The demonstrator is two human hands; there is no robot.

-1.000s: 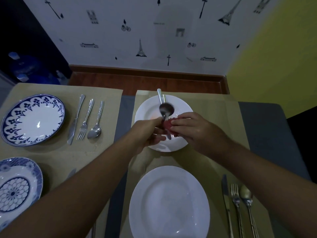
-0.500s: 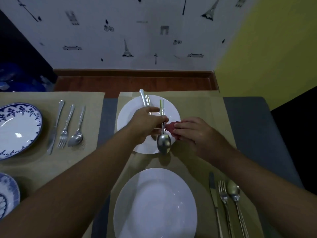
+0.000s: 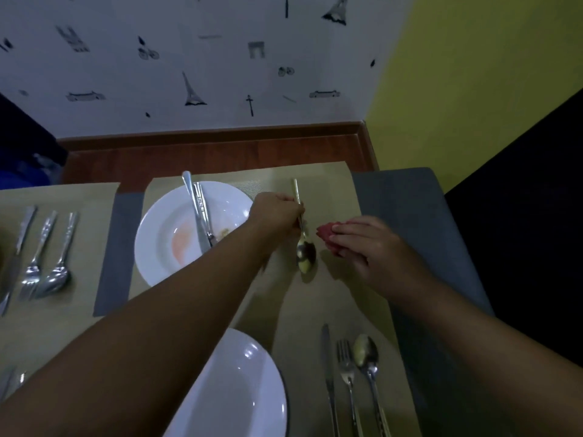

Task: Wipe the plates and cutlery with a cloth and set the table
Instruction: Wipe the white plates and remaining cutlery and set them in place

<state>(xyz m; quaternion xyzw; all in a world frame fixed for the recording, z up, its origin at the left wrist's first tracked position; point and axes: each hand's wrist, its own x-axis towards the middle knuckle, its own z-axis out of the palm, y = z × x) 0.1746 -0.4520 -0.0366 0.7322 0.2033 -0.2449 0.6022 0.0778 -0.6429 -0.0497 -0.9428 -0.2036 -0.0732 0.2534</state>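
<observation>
One spoon (image 3: 305, 253) gripped, red cloth (image 3: 324, 233) held

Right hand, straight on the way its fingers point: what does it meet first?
Probably the spoon held by the left hand; the right hand, holding the red cloth, points leftward at it. Relative height is unclear.

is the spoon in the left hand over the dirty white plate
No, the spoon held by the left hand is over the beige placemat, right of the plate.
</observation>
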